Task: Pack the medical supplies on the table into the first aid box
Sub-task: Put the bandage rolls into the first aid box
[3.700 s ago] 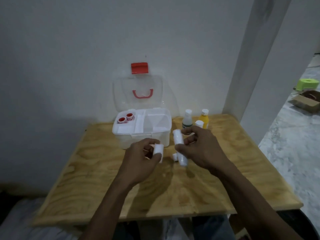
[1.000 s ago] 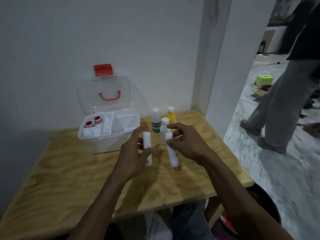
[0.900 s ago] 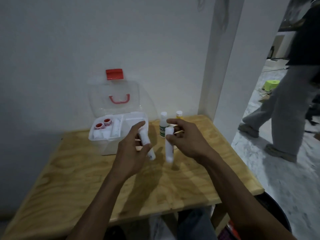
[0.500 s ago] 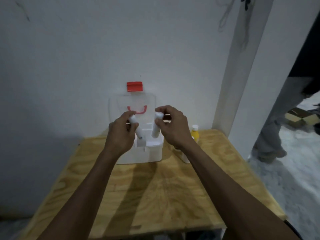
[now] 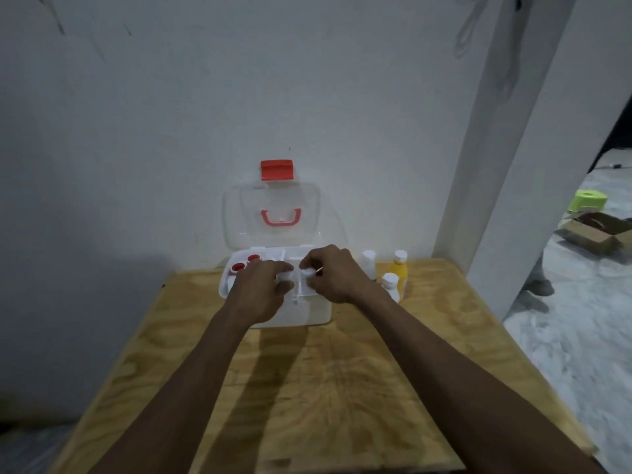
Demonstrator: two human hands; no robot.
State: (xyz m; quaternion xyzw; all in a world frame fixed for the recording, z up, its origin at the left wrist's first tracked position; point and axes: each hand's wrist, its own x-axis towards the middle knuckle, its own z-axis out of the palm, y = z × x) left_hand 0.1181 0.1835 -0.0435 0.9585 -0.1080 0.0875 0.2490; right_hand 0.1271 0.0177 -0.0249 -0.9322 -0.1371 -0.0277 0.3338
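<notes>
Both hands dropped lower since a moment ago; left hand (image 5: 257,291) and right hand (image 5: 334,275) each pinch a white roll (image 5: 285,275) over the first aid box (image 5: 307,314) on the plywood table (image 5: 342,388); white wall (image 5: 171,114) behind, bottles (image 5: 396,273) beside.

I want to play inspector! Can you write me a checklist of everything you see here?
Surface: wooden table, bare in front.
Job's things: first aid box open, lid upright; two red-capped items inside; three bottles beside it.
Clutter: nothing seen.
Grips: left hand and right hand each lowering a white roll into the box.
Cables: cord hanging on wall.
Surroundings: cardboard box, green stool on floor.
</notes>
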